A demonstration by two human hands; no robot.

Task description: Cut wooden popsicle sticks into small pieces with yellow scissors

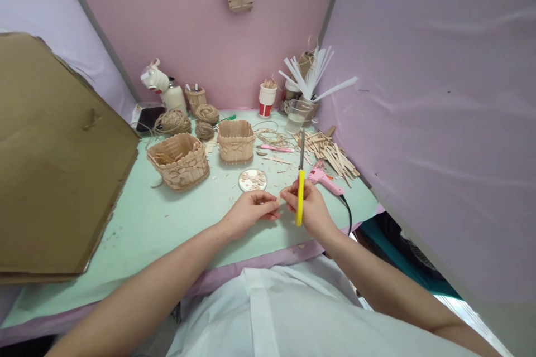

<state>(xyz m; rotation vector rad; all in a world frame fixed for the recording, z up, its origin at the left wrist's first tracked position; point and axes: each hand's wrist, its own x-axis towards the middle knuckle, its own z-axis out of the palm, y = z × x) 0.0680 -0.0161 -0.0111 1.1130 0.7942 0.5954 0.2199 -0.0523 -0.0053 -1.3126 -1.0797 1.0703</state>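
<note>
Between my two hands, low over the table, is a small pale piece of wooden stick (pixel 279 199). My left hand (pixel 252 211) pinches it from the left. The fingertips of my right hand (pixel 309 204) meet its other side. Hooked in that same right hand is a pair of yellow-handled scissors (pixel 300 195), blades pointing away from me. Just beyond my left hand lies a round white lid (pixel 252 180) strewn with wood chips. A pink glue gun (pixel 325 179) rests right of my right hand, its black cord running toward the table edge.
Two stick-covered baskets (pixel 179 170) (pixel 235 148) stand behind, the left one holding sticks. Twine balls (pixel 173 121), a paper cup (pixel 267 99) and a clear cup (pixel 295 120) are farther back. Loose sticks (pixel 330 153) pile at right. Cardboard (pixel 62 162) leans at left.
</note>
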